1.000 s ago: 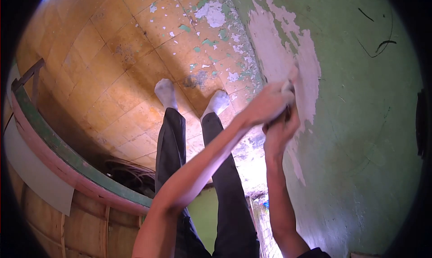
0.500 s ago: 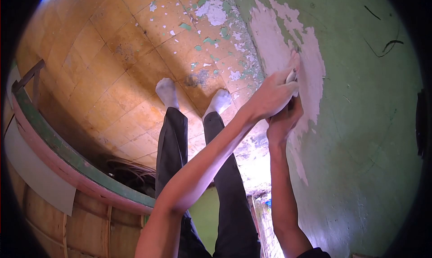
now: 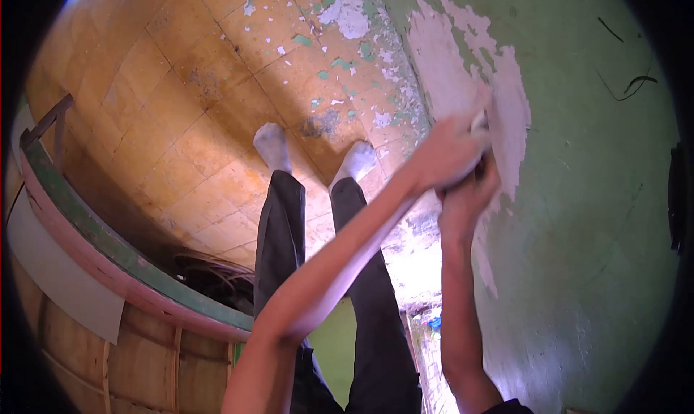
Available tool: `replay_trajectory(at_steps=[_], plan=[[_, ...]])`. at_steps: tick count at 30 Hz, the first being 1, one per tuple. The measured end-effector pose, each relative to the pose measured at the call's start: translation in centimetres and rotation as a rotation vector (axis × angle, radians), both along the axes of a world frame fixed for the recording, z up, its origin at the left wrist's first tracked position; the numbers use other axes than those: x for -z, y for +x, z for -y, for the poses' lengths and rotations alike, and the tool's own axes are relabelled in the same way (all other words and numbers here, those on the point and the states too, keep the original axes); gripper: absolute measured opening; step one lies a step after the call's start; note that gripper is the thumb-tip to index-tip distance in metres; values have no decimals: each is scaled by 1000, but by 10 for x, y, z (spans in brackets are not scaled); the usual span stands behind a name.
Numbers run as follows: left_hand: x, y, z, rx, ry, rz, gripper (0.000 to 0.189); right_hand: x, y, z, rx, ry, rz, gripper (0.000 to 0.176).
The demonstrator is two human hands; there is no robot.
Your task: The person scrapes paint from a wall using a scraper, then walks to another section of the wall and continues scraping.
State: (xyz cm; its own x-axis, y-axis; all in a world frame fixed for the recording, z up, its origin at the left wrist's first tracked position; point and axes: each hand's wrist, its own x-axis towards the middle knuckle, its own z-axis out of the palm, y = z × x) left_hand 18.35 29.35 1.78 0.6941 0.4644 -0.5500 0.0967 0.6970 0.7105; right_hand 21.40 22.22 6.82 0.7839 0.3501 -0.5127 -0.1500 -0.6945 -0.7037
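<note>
My left hand [image 3: 447, 154] is closed, held up against the peeled patch [image 3: 435, 61] of the green wall [image 3: 578, 197]. Just below it my right hand [image 3: 468, 199] is also closed, pressed close to the left. A small dark part of something shows between the two hands, but their fingers and motion blur hide what it is. Bare pinkish plaster shows on the patch, with ragged green paint edges around it.
Paint flakes [image 3: 302, 40] and a larger pale chip [image 3: 345, 16] lie on the orange tiled floor [image 3: 181, 89]. My feet in pale socks [image 3: 272, 145] stand near the wall. A curved green and pink furniture edge [image 3: 137, 259] runs along the left.
Both hands have shifted slightly right and down together, and the left one is now blurred. The camera view has moved a little.
</note>
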Motion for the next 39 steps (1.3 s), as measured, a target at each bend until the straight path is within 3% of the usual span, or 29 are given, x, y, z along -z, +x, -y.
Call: replay_trajectory(at_steps=[2, 5, 8, 10, 11, 13, 15, 17, 20, 25, 27, 31, 35, 36, 37, 39], plan=[[20, 1, -15, 27, -82, 0, 18, 33, 14, -10, -18, 15, -86, 35], [5, -6, -1, 42, -77, 28, 17, 43, 3, 20, -71, 123, 141, 27], [8, -2, 9, -67, 26, 49, 14, 30, -2, 11, -43, 142, 69, 23], [34, 7, -17, 8, -45, -31, 14, 57, 20, 2, -78, 108, -88, 26], [53, 9, -19, -10, -90, 11, 14, 68, 9, -5, 37, 168, -90, 25], [42, 0, -7, -17, -53, 25, 13, 82, 5, 16, -155, 131, 167, 31], [34, -2, -1, -13, -8, 31, 13, 80, 5, 24, -105, 235, 178, 36], [36, 0, -4, -5, 11, -5, 12, 73, 8, 26, 29, 343, -46, 41], [53, 3, -28, -12, -85, -11, 10, 103, 22, 0, -198, 157, -3, 39], [35, 0, -26, -23, 86, -15, 10, 83, 9, -5, -113, 224, 77, 36], [40, -1, -44, 63, -30, -50, 12, 91, 12, -2, -182, 150, 111, 34], [45, 0, -33, -19, 144, -35, 13, 102, 3, 3, -324, 171, 416, 34], [51, 4, -37, -41, 164, -77, 15, 94, 10, -17, -170, 254, 123, 29], [55, 2, -46, -17, 161, -71, 30, 98, 17, -28, -131, 241, -18, 29], [59, 0, -56, 2, 165, -62, 49, 111, 18, -32, -250, 155, 110, 26], [51, -3, -51, 100, 208, -74, 63, 108, 15, -28, -296, 164, 106, 33]])
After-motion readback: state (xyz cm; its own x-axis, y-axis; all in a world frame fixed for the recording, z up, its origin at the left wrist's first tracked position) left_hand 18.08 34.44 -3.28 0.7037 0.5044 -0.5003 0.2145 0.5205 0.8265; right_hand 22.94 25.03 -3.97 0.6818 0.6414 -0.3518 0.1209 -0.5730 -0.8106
